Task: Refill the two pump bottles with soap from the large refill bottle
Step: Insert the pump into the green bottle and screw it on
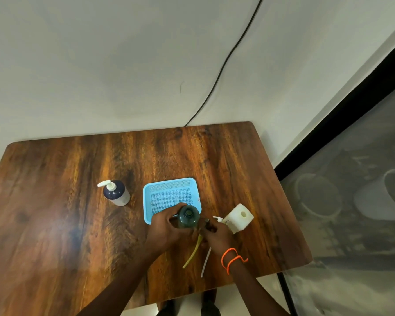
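Observation:
A dark green bottle (188, 216) stands open-necked at the blue tray's near edge, and my left hand (167, 229) grips its side. Just right of it, my right hand (214, 232) holds a dark pump head whose yellowish dip tube (193, 253) trails toward me over the table. A white square bottle (238, 217) with an open neck stands to the right, with a white pump head beside it and its clear tube (205, 262) lying on the wood. A large navy bottle (116, 193) with a white pump stands left of the tray.
The light blue perforated tray (169, 187) sits mid-table on the wooden table (55, 201). A black cable (224, 65) runs down the wall behind. The table's right edge borders a grey patterned floor area.

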